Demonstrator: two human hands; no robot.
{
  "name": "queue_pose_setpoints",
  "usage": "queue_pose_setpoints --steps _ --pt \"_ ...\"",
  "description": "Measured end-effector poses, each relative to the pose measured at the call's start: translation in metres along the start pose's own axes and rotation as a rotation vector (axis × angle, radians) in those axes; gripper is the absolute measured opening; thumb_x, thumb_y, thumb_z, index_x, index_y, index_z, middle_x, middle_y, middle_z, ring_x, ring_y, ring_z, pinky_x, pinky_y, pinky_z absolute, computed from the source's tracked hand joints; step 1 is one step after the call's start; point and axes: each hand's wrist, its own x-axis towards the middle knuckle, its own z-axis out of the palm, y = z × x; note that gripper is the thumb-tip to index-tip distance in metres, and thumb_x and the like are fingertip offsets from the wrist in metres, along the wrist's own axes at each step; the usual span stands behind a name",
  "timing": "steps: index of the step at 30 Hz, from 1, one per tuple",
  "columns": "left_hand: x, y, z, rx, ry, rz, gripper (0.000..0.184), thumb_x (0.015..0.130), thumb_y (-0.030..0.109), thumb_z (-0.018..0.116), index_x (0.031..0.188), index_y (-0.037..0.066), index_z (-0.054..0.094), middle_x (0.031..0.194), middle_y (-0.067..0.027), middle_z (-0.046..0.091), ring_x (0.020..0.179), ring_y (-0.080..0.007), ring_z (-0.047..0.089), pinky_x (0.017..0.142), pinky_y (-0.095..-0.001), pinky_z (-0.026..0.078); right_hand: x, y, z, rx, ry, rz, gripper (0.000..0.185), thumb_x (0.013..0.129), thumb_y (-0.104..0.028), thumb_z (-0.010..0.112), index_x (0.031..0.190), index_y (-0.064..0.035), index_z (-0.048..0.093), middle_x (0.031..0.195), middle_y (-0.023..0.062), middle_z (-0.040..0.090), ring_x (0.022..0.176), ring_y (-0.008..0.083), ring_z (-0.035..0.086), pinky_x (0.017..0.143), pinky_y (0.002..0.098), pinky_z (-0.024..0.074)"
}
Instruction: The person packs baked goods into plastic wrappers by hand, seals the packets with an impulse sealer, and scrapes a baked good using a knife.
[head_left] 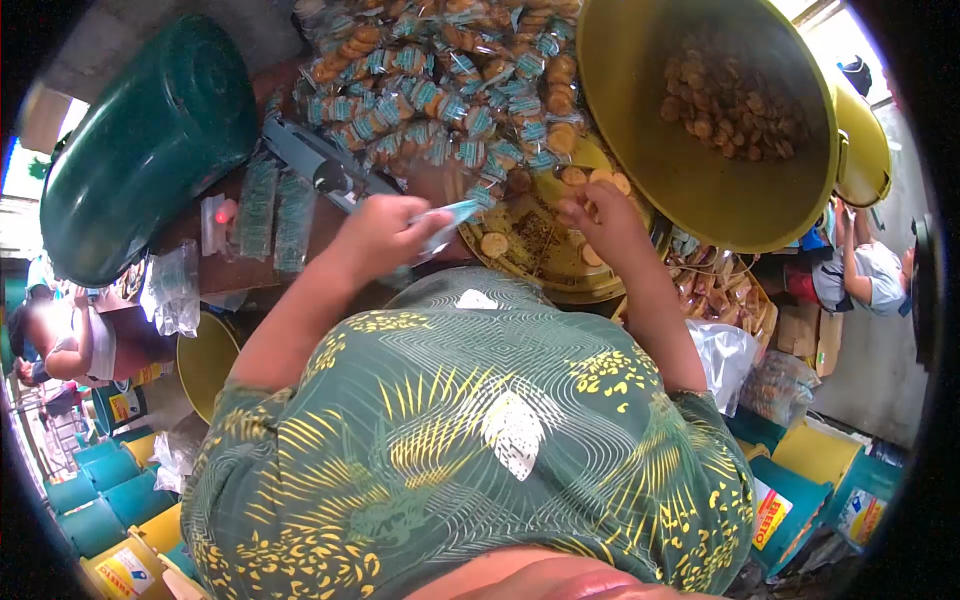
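My left hand (382, 238) pinches a small clear plastic bag (452, 224) with blue-green print, held up in front of my chest. My right hand (608, 222) has its fingers curled together over a round yellow lid (555, 284); whether anything is between the fingertips cannot be made out. Just beyond that hand, several round cookies (600, 177) lie at the lid's far side, and a single cookie (494, 245) sits nearer its left edge among brown crumbs. Filled cookie packets (430, 105) are heaped behind both hands.
A tipped yellow bucket (630, 190) with loose cookies (730, 100) inside stands right. Left are a dark green bucket (150, 150), flat printed bags (275, 215) and a grey device (318, 160). Wrapped goods (715, 285) fill a basket at right. People work on both sides.
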Motion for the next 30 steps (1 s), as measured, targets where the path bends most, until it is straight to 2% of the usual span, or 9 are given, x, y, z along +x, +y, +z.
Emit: queue_pose_setpoints --steps 3,4,5,7,11,20,24,28,30 --pt "-0.065 -0.052 -0.009 0.191 0.094 -0.058 0.037 0.086 0.038 0.066 0.104 0.006 0.064 0.101 -0.0188 0.068 0.093 -0.0361 0.065 0.08 -0.0427 0.051 -0.005 0.04 0.016 -0.28 0.011 0.044 0.031 0.083 -0.019 0.072 0.112 -0.0083 0.064 0.111 0.0161 0.06 0.104 0.0351 0.06 0.087 0.0422 0.0508" --pt "-0.097 -0.054 -0.018 0.314 -0.073 -0.136 0.04 0.083 0.033 0.066 0.114 0.008 0.059 0.111 -0.0193 0.065 0.101 -0.0375 0.063 0.085 -0.0442 0.05 -0.008 0.047 0.021 -0.365 0.04 0.028 0.034 0.081 -0.02 0.073 0.112 -0.009 0.064 0.113 0.0165 0.059 0.105 0.0361 0.06 0.088 0.0435 0.0507" --pt "-0.128 -0.054 -0.021 0.331 -0.22 -0.288 0.038 0.082 0.031 0.066 0.112 0.009 0.063 0.11 -0.0185 0.066 0.103 -0.0378 0.062 0.085 -0.0433 0.05 -0.01 0.05 0.024 -0.349 0.05 0.038 0.037 0.08 -0.02 0.074 0.114 -0.0094 0.063 0.114 0.0172 0.058 0.105 0.0371 0.059 0.088 0.044 0.0506" --pt "-0.212 -0.14 0.012 0.083 -0.481 -0.591 0.034 0.082 0.033 0.064 0.108 0.011 0.067 0.109 -0.0184 0.066 0.103 -0.0371 0.063 0.085 -0.0435 0.05 -0.012 0.053 0.03 -0.312 0.07 0.062 0.043 0.078 -0.022 0.077 0.116 -0.0102 0.061 0.117 0.0187 0.056 0.106 0.039 0.058 0.087 0.0451 0.0505" --pt "-0.298 -0.168 0.036 0.111 -0.633 -0.795 0.031 0.083 0.032 0.062 0.106 0.012 0.068 0.107 -0.0175 0.067 0.102 -0.0364 0.063 0.085 -0.043 0.051 -0.009 0.065 0.048 -0.327 0.167 0.054 0.047 0.075 -0.02 0.079 0.116 -0.01 0.058 0.114 0.0195 0.053 0.103 0.0414 0.058 0.086 0.0456 0.0505" --pt "-0.233 -0.175 0.078 0.172 -0.292 -0.693 0.026 0.086 0.031 0.058 0.101 0.013 0.07 0.104 -0.0153 0.069 0.1 -0.0348 0.064 0.084 -0.0417 0.051 -0.003 0.05 0.055 -0.179 0.112 0.113 0.044 0.076 -0.019 0.079 0.113 -0.011 0.056 0.113 0.0158 0.051 0.103 0.038 0.058 0.086 0.0451 0.0505" --pt "-0.162 -0.068 0.049 0.28 -0.182 -0.406 0.026 0.088 0.027 0.055 0.102 0.013 0.072 0.101 -0.0134 0.071 0.098 -0.0332 0.066 0.083 -0.04 0.052 -0.005 0.061 0.06 -0.213 0.095 0.11 0.044 0.076 -0.019 0.078 0.114 -0.012 0.056 0.116 0.0148 0.051 0.103 0.0361 0.058 0.087 0.0446 0.0503" --pt "-0.153 -0.08 0.052 0.331 -0.322 -0.518 0.025 0.088 0.027 0.058 0.104 0.013 0.072 0.1 -0.0131 0.071 0.098 -0.0317 0.066 0.083 -0.0396 0.051 -0.003 0.057 0.054 -0.225 0.046 0.131 0.044 0.076 -0.019 0.078 0.113 -0.0113 0.056 0.117 0.0143 0.051 0.104 0.0362 0.058 0.087 0.0446 0.0502" --pt "-0.184 -0.144 0.078 0.197 -0.32 -0.673 0.025 0.089 0.027 0.059 0.104 0.012 0.072 0.101 -0.0129 0.071 0.098 -0.0305 0.066 0.085 -0.0398 0.051 -0.005 0.056 0.054 -0.222 0.044 0.127 0.044 0.076 -0.02 0.079 0.113 -0.0109 0.056 0.117 0.0147 0.051 0.104 0.0368 0.058 0.087 0.0454 0.0503"
